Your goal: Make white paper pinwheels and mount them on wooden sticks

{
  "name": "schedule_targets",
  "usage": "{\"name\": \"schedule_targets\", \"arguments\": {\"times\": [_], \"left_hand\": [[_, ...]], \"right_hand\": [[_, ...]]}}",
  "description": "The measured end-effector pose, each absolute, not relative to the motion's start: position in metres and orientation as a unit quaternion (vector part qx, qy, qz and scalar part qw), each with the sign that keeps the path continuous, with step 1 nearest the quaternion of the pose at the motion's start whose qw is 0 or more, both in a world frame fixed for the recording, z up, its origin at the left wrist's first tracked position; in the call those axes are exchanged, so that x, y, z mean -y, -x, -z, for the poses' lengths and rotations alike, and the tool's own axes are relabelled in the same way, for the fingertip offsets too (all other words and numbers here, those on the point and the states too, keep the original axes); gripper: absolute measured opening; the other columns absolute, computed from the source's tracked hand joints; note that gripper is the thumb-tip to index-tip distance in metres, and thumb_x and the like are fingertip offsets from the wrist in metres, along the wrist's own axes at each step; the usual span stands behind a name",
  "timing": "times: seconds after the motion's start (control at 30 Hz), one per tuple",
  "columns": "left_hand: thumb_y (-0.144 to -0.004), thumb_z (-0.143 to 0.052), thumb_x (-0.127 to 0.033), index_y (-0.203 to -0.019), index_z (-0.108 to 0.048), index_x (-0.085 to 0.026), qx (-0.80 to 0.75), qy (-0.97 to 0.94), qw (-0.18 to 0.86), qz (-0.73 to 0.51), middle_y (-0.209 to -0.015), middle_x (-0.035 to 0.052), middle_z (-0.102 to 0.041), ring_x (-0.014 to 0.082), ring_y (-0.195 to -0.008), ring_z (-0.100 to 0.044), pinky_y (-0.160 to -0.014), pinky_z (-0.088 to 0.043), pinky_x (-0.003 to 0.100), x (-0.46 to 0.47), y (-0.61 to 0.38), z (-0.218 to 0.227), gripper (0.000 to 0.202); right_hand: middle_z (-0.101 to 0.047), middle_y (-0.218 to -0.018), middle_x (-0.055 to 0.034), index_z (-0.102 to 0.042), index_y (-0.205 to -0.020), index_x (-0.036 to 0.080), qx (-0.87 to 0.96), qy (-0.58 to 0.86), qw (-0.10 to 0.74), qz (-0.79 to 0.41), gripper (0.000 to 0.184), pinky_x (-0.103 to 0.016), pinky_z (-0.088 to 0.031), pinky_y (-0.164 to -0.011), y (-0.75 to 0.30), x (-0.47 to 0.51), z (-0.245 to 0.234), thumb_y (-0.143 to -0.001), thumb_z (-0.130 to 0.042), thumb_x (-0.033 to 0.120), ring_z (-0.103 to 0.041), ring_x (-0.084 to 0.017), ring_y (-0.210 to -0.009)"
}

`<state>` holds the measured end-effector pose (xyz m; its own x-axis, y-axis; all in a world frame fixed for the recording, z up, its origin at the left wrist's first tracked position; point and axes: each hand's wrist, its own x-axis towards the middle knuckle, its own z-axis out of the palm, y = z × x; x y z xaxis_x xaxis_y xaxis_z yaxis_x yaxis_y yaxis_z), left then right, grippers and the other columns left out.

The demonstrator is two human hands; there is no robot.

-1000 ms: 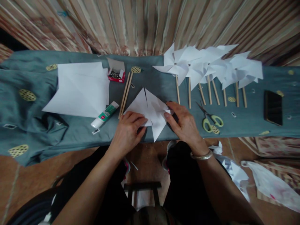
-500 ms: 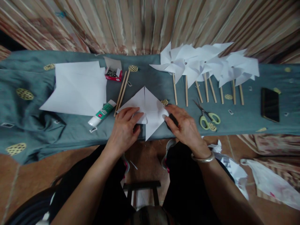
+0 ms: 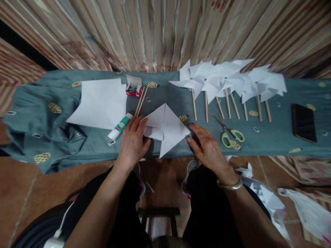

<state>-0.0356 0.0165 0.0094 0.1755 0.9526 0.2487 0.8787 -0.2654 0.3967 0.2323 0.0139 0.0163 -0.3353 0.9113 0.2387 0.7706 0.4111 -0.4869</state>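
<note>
Lying near the counter's front edge (image 3: pixel 178 152), the slit paper (image 3: pixel 172 127) reaches under the left hand (image 3: pixel 132 140), grip curled, hold unclear; the right hand (image 3: pixel 208 147), grip parted, flanks the opposite corner.

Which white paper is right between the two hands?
The cut piece between the left hand and right hand, slit at its top corner. The stacked sheets lie beside the glue; the pinwheels are on sticks.
</note>
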Motion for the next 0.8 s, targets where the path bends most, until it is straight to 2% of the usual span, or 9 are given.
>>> {"name": "schedule_targets", "arguments": {"times": [0.1, 0.27, 0.43, 0.67, 0.8], "left_hand": [[-0.075, -0.057, -0.019, -0.137, -0.042, -0.017, -0.606, -0.76, 0.07, -0.226, -0.141, 0.0153, -0.048, 0.0351, -0.135, -0.04, -0.109, -0.037, 0.056, -0.02, 0.04, -0.01, 0.063], [-0.078, -0.049, -0.01, -0.133, -0.048, -0.016, -0.607, -0.753, 0.053, -0.247, -0.137, 0.0152, -0.053, 0.0328, -0.135, -0.043, -0.11, -0.04, 0.054, -0.02, 0.045, -0.006, 0.055], [-0.077, -0.047, -0.006, -0.13, -0.052, -0.017, -0.613, -0.747, 0.053, -0.253, -0.135, 0.0138, -0.055, 0.0333, -0.137, -0.04, -0.11, -0.04, 0.057, -0.021, 0.052, -0.001, 0.055], [-0.076, -0.044, -0.003, -0.137, -0.045, -0.018, -0.598, -0.753, 0.044, -0.271, -0.137, 0.0136, -0.053, 0.0326, -0.14, -0.034, -0.111, -0.038, 0.058, -0.02, 0.057, -0.007, 0.063], [-0.081, -0.042, -0.002, -0.133, -0.047, -0.022, -0.556, -0.775, 0.056, -0.295, -0.135, 0.0114, -0.053, 0.0277, -0.134, -0.042, -0.107, -0.042, 0.054, -0.01, 0.039, -0.014, 0.056]], "right_hand": [[-0.06, -0.132, -0.0174, -0.05, -0.136, 0.015, 0.802, 0.524, 0.25, -0.14, 0.045, -0.055, -0.045, -0.105, -0.233, -0.013, -0.016, -0.097, -0.043, 0.036, -0.053, -0.03, -0.127], [-0.06, -0.131, -0.0188, -0.051, -0.134, 0.012, 0.804, 0.524, 0.248, -0.132, 0.045, -0.053, -0.045, -0.105, -0.232, -0.014, -0.015, -0.097, -0.044, 0.037, -0.054, -0.03, -0.125], [-0.059, -0.133, -0.0168, -0.057, -0.129, 0.016, 0.799, 0.531, 0.25, -0.132, 0.04, -0.055, -0.045, -0.105, -0.229, -0.015, -0.015, -0.097, -0.043, 0.036, -0.052, -0.03, -0.127], [-0.063, -0.128, -0.0159, -0.056, -0.13, 0.015, 0.809, 0.515, 0.254, -0.127, 0.039, -0.053, -0.045, -0.105, -0.223, -0.02, -0.014, -0.098, -0.039, 0.03, -0.056, -0.028, -0.122], [-0.065, -0.125, -0.0161, -0.057, -0.128, 0.013, 0.799, 0.529, 0.262, -0.116, 0.038, -0.05, -0.048, -0.101, -0.22, -0.025, -0.015, -0.097, -0.04, 0.028, -0.059, -0.028, -0.119]]}}
